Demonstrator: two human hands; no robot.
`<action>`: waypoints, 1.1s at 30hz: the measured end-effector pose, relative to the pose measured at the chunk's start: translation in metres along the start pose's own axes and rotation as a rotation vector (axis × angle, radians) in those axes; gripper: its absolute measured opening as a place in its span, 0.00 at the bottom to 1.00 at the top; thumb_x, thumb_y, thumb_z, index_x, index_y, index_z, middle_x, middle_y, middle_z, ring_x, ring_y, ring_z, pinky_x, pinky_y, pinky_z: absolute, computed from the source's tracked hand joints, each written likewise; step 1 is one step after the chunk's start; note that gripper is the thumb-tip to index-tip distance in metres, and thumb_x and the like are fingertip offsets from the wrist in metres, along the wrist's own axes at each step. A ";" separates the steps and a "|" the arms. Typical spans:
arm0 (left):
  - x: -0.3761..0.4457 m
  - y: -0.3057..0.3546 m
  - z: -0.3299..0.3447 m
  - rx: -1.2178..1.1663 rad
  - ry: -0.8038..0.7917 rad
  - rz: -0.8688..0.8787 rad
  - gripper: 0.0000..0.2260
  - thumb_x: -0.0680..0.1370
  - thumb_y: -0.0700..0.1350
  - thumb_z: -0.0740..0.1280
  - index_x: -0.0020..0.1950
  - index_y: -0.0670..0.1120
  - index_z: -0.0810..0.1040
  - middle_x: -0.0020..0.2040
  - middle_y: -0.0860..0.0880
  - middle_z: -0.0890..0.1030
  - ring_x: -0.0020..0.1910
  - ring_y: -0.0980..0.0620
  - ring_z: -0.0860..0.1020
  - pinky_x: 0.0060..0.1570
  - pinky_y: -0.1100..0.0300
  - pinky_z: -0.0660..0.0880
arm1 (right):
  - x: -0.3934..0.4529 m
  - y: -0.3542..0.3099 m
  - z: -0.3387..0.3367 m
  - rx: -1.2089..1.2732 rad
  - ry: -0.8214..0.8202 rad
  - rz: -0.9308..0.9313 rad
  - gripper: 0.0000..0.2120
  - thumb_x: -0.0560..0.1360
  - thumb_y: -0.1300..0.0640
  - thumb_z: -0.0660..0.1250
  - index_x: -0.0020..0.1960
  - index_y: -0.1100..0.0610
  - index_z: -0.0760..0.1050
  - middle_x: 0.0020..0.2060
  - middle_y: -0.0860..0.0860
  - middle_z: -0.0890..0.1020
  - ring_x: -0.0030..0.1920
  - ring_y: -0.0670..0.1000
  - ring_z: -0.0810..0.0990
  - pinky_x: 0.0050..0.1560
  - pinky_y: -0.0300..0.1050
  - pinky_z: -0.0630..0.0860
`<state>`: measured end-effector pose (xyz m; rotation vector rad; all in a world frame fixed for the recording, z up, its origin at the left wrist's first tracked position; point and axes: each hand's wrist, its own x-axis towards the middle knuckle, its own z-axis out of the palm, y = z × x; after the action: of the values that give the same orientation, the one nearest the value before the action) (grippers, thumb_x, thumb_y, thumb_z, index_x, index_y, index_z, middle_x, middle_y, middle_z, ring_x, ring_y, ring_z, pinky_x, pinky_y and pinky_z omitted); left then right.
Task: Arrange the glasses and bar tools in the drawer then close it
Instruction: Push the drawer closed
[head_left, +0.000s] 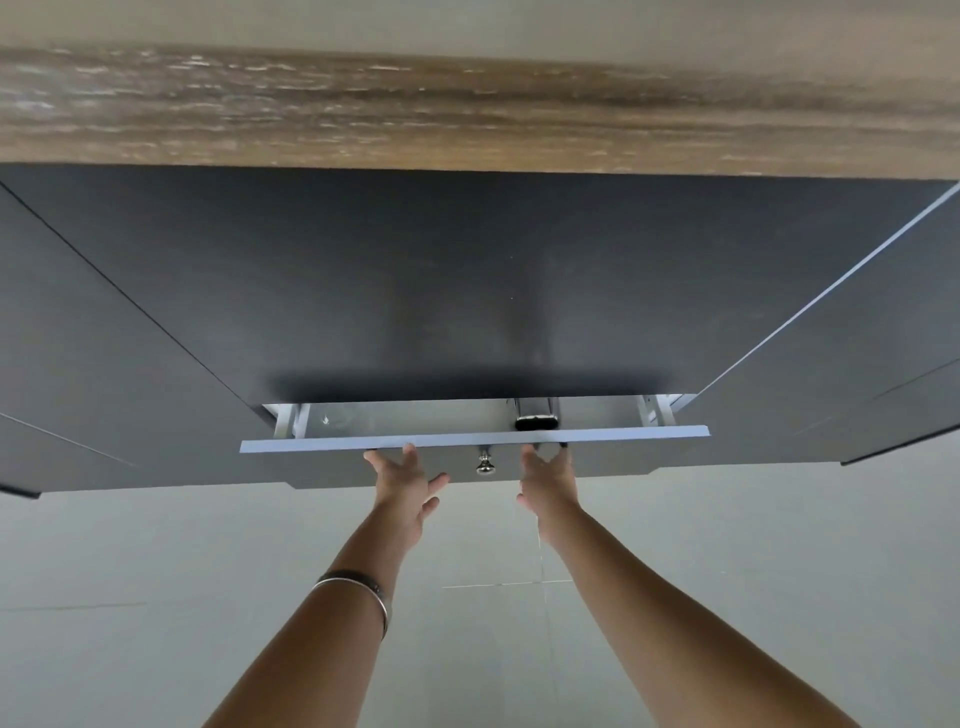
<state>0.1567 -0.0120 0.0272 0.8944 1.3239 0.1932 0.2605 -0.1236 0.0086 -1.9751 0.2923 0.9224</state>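
A dark drawer (311, 446) stands out only a narrow gap from the black cabinet front. Its pale top edge runs across the middle of the view, and a small metal knob (485, 464) sits on its face. Inside the gap a shiny metal bar tool with a black end (536, 413) shows at the right, and a clear glass (332, 418) shows faintly at the left. My left hand (404, 480) lies flat on the drawer face left of the knob, fingers spread. My right hand (546, 478) rests flat to the knob's right, fingertips at the top edge.
A wooden countertop edge (467, 114) overhangs the black cabinet (415, 286). Cabinet panels flank the drawer on the left (104, 364) and right (831, 374). Pale tiled floor (156, 571) lies below. A bracelet (363, 587) circles my left forearm.
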 end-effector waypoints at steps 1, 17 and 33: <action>-0.001 0.001 0.003 0.123 0.019 0.017 0.27 0.83 0.50 0.51 0.77 0.54 0.40 0.69 0.47 0.70 0.58 0.42 0.77 0.49 0.53 0.73 | -0.002 -0.004 -0.001 -0.044 -0.004 -0.020 0.31 0.80 0.48 0.56 0.78 0.52 0.46 0.64 0.56 0.73 0.56 0.59 0.75 0.50 0.48 0.71; 0.023 0.006 0.012 0.977 -0.017 0.284 0.32 0.83 0.50 0.52 0.77 0.47 0.34 0.78 0.46 0.33 0.78 0.39 0.43 0.76 0.49 0.47 | 0.006 -0.030 0.006 -0.520 -0.144 -0.273 0.38 0.82 0.51 0.54 0.75 0.60 0.29 0.77 0.55 0.33 0.78 0.60 0.41 0.77 0.52 0.44; 0.033 0.007 -0.002 1.046 -0.033 0.369 0.33 0.82 0.49 0.55 0.78 0.48 0.35 0.79 0.49 0.37 0.78 0.39 0.47 0.74 0.46 0.53 | 0.013 -0.030 -0.002 -0.616 -0.187 -0.280 0.40 0.81 0.50 0.57 0.76 0.56 0.29 0.77 0.51 0.32 0.78 0.61 0.40 0.77 0.54 0.45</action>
<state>0.1667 0.0132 0.0066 2.0124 1.1874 -0.2689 0.2860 -0.1063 0.0197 -2.3734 -0.4168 1.0847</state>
